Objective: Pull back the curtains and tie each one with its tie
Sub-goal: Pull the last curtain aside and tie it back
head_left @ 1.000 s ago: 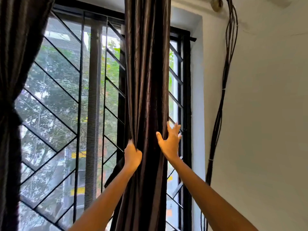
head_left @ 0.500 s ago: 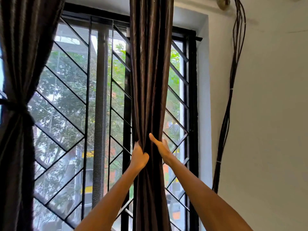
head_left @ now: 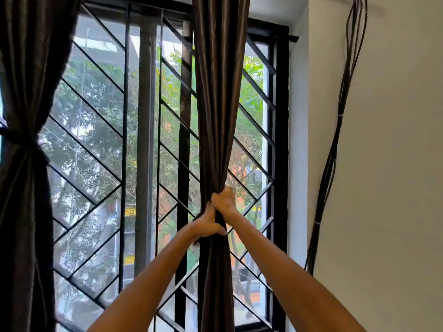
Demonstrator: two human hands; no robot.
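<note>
While gathered before the barred window (head_left: 148,144), the middle curtain (head_left: 219,92) is gripped by both hands.
Left hand (head_left: 208,224) below right hand (head_left: 224,200); left curtain (head_left: 26,188) tied; cables (head_left: 335,140) on white wall (head_left: 395,188).

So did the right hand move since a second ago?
Yes. The right hand went left, away from the black window frame, and now grips the bunched middle curtain just above the left hand.

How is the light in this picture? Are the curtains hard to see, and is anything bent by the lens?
Head view: strong backlight from the window leaves the tied left curtain nearly black; the gathered curtain gripped by the left hand and right hand shows folds; the cable bundle curves near the edge, perhaps partly from wide-angle distortion.
</note>
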